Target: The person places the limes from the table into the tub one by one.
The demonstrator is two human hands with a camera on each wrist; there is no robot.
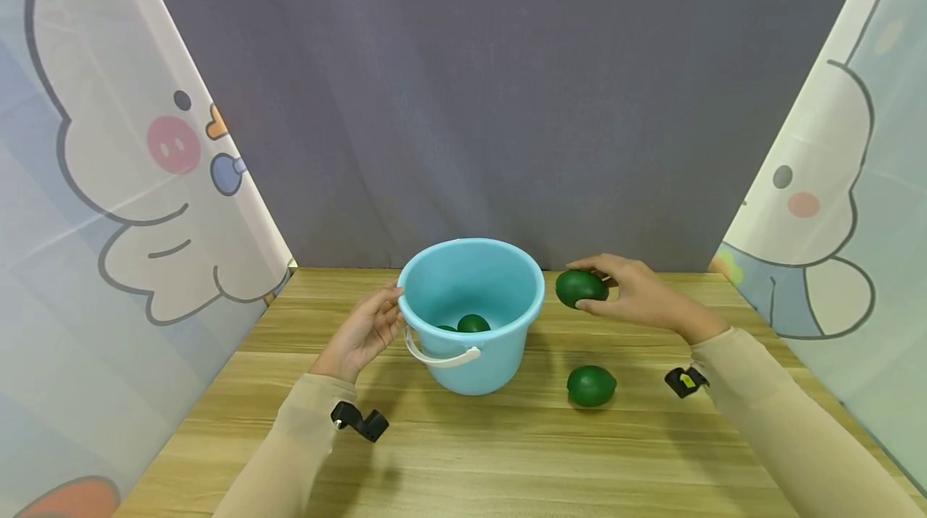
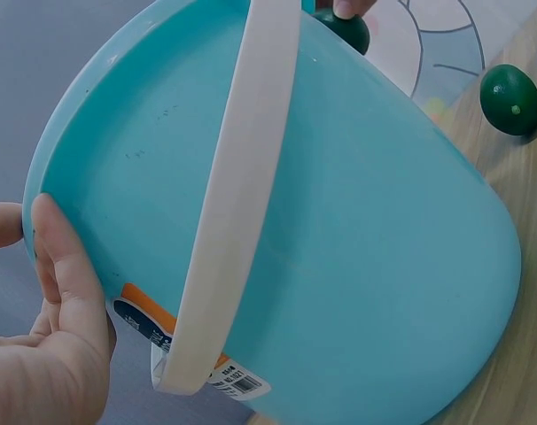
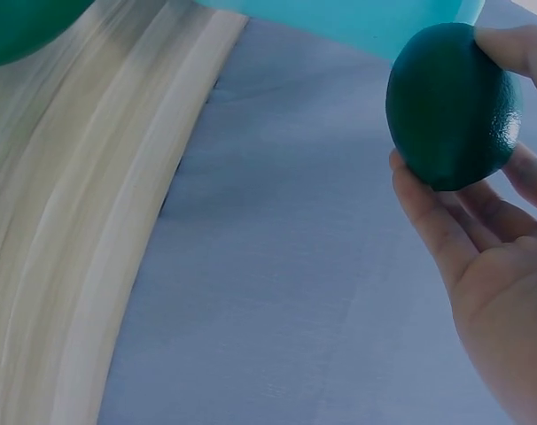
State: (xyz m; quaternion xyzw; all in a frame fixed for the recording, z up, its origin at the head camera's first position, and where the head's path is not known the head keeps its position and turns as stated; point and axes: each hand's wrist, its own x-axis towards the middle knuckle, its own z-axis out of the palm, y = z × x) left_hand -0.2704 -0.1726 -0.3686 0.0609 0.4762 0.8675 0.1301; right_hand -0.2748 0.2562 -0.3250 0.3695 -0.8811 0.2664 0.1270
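Note:
A light blue bucket (image 1: 500, 357) stands upright on the table. My left hand (image 1: 365, 333) pinches its rim at the left side, the thumb and fingers on either side of the edge in the left wrist view. Right of the bucket, my right hand (image 1: 640, 293) holds a dark green avocado (image 1: 579, 288) above the table, fingers and thumb around its sides; the right wrist view shows this avocado (image 3: 450, 106) closely. Another avocado (image 1: 591, 386) lies on the table below that hand. Inside the bucket rests an avocado (image 1: 474, 323), with part of one more beside it, mostly hidden by the near wall.
The bucket's white handle (image 1: 443, 359) hangs down on its near left side. A label (image 2: 242, 381) is stuck on the wall near it. Behind the wooden table (image 1: 463, 454) hangs a grey curtain (image 1: 463, 100); cartoon-printed cloths flank both sides.

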